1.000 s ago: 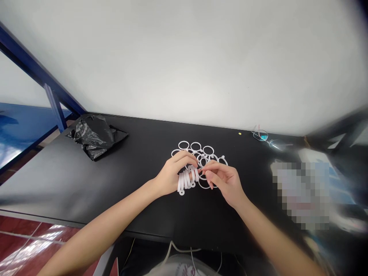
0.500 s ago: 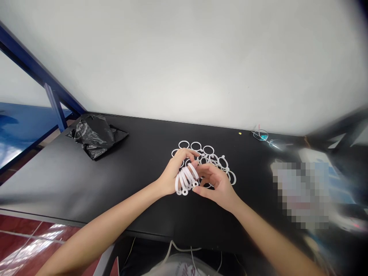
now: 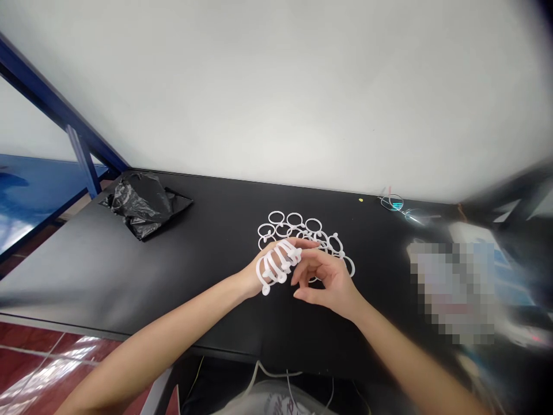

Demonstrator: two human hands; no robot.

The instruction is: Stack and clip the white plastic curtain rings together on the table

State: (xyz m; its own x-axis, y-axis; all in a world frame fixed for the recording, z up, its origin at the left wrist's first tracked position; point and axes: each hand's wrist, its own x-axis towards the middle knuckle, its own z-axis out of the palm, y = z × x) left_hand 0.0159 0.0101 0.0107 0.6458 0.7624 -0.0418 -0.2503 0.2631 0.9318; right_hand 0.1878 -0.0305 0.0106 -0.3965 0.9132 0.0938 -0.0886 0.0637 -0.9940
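Several white curtain rings [image 3: 276, 262] with small eyelets are strung around my left hand [image 3: 254, 270]. Its fingers stretch out to the right through them, partly covered by the rings and my other hand. Close beside them is my right hand [image 3: 330, 282], with its fingers bent and its thumb apart. I see nothing in its grasp, and its fingertips are near the end of the strung rings. Behind both hands, more white curtain rings [image 3: 284, 229] lie spread on the black table [image 3: 207, 230], some overlapping and some hidden by the hands.
A crumpled black plastic bag [image 3: 144, 204] lies at the table's left. Eyeglasses [image 3: 392, 203] rest near the back right edge, with blurred packages [image 3: 496, 265] in front. A white wall [image 3: 276, 104] rises behind the table, and a blue metal frame [image 3: 82, 155] stands left.
My left hand has turned and its fingers have straightened to the right, tilting the strung rings with it. My right thumb has come away from the rings; that hand has barely moved.
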